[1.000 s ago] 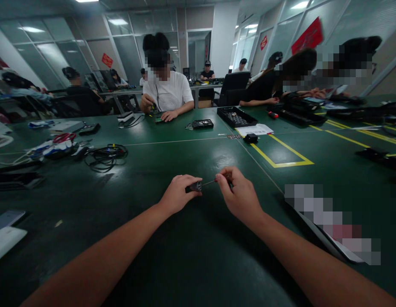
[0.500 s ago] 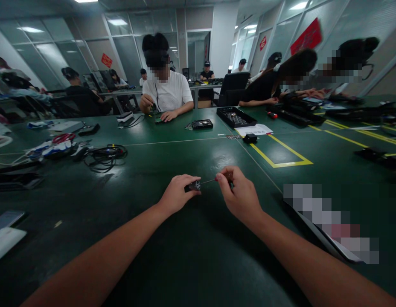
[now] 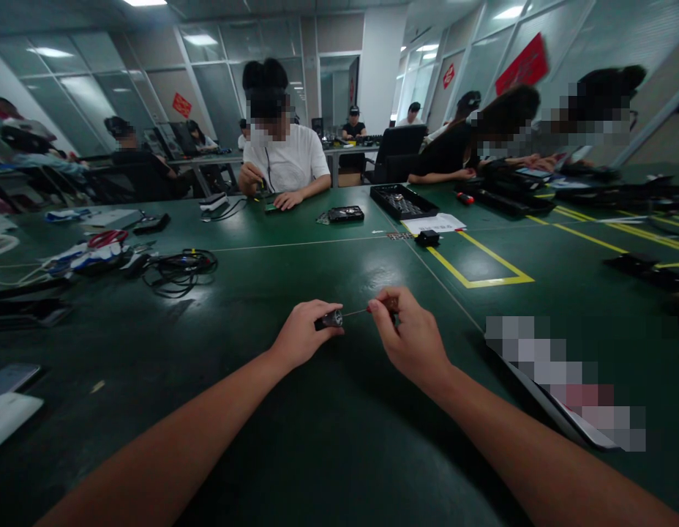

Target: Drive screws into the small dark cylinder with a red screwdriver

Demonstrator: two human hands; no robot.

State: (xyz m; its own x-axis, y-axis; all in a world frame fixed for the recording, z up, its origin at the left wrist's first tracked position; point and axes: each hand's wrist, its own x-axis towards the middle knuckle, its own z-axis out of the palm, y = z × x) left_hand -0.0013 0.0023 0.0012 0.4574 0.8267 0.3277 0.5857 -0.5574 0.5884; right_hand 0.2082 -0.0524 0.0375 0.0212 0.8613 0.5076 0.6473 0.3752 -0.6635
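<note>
Between the thumb and fingers of my left hand [image 3: 306, 333] is a small dark cylindrical part [image 3: 332, 319], its round end facing right. My right hand [image 3: 408, 329] pinches a thin screwdriver with a red handle [image 3: 369, 309]. The thin metal shaft points left and reaches the end of the cylindrical part; whether its tip sits inside is too small to tell. Both hands are just above the green table [image 3: 295, 271]. Most of the screwdriver's handle is hidden by my right fingers.
Black coiled cables [image 3: 180, 272] lie at the left, and a phone [image 3: 13, 379] nearer. A black tray of small parts [image 3: 404, 201] and a small black block [image 3: 428, 238] stand ahead. Papers [image 3: 570, 388] lie right. Across the table, a person in a white shirt [image 3: 295, 157] handles a green board.
Both hands hold almost the same place, and the grips are unchanged. The red handle shows slightly differently between my right fingers. The whole view has shifted very slightly.
</note>
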